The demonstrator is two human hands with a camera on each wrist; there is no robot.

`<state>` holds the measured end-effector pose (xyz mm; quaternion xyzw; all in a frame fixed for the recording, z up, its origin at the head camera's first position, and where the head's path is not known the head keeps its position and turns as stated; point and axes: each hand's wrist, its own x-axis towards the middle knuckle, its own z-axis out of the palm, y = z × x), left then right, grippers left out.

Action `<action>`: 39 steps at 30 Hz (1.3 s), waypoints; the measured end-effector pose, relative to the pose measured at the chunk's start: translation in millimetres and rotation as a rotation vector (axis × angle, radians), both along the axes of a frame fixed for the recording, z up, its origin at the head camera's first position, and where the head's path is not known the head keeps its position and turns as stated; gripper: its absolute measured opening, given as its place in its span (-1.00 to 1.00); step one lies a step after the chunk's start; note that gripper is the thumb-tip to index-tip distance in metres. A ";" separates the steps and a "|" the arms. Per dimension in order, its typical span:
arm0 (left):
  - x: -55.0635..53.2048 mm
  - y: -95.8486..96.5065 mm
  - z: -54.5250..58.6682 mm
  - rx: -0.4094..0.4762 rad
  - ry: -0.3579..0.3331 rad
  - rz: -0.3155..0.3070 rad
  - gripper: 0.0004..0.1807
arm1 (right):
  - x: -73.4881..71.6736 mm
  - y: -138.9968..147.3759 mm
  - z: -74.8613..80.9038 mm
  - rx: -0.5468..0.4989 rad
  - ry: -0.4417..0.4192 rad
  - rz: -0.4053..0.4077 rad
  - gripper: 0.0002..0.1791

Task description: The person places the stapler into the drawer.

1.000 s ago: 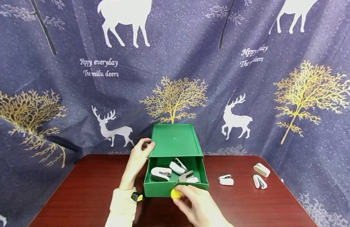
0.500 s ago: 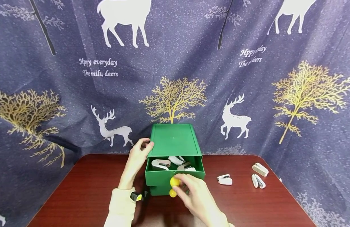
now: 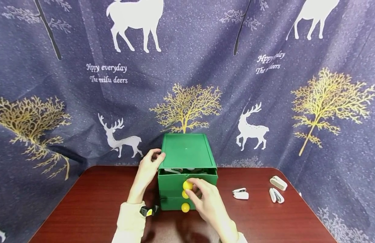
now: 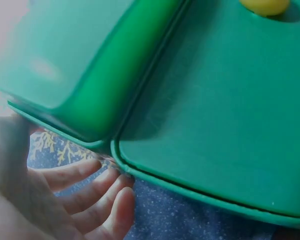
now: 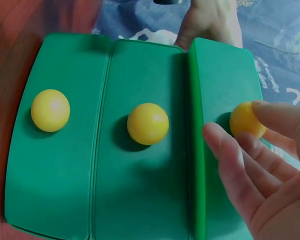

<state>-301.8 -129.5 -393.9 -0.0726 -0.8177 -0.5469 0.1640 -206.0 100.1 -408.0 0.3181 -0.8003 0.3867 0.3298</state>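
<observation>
A green drawer box (image 3: 187, 150) with three drawers stands on the table. In the head view the top drawer (image 3: 172, 184) sticks out slightly, with white and grey staplers (image 3: 173, 170) partly showing inside. My right hand (image 3: 210, 202) pinches that drawer's round yellow knob (image 5: 246, 120) between thumb and fingers. Below it are the middle yellow knob (image 5: 148, 123) and the bottom yellow knob (image 5: 50, 110), on shut drawers. My left hand (image 3: 148, 167) rests against the box's left side near the top; in the left wrist view its fingers (image 4: 97, 197) are loosely extended along that side.
To the right of the box lies a small white stapler (image 3: 240, 193). Farther right, near the table edge, are a cream stapler (image 3: 278, 183) and another white stapler (image 3: 276, 195). A patterned cloth (image 3: 187, 67) hangs behind the reddish-brown table (image 3: 90, 209).
My right hand has pushed the top drawer back into the box, hiding most of the staplers. The lower knobs have come into view. My left hand has stayed against the side.
</observation>
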 end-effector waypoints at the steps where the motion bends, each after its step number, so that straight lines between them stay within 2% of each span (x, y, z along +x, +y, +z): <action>1: 0.0 0.3 0.1 0.003 0.000 0.000 -0.54 | -0.9 -0.3 0.1 -0.002 -0.005 -0.005 -0.69; 6: -0.5 2.0 0.8 0.025 0.009 -0.007 -0.53 | -6.5 -1.0 0.1 -0.013 -0.004 -0.030 -0.69; 11: -3.6 2.9 2.2 0.012 0.029 0.003 -0.53 | -16.5 -2.1 -2.4 -0.049 0.028 -0.038 -0.67; 15: -3.5 2.3 2.6 0.014 0.027 0.003 -0.53 | -22.2 -4.0 -5.1 -0.082 0.006 -0.034 -0.66; 27: 3.2 -0.8 -2.2 0.014 -0.002 0.016 -0.57 | -19.9 -6.7 -12.0 -0.093 -0.078 -0.058 -0.66; 32: 3.0 0.6 -1.2 0.021 0.017 0.011 -0.56 | -16.8 -3.0 -14.2 -0.083 -0.141 -0.017 -0.61; 35: 2.9 1.1 -0.1 0.023 0.024 0.008 -0.55 | -16.0 0.4 -19.3 -0.103 -0.137 0.027 -0.59; 39: 3.2 2.1 -0.3 0.032 0.019 0.013 -0.56 | -17.2 4.6 -29.3 -0.201 -0.173 0.067 -0.69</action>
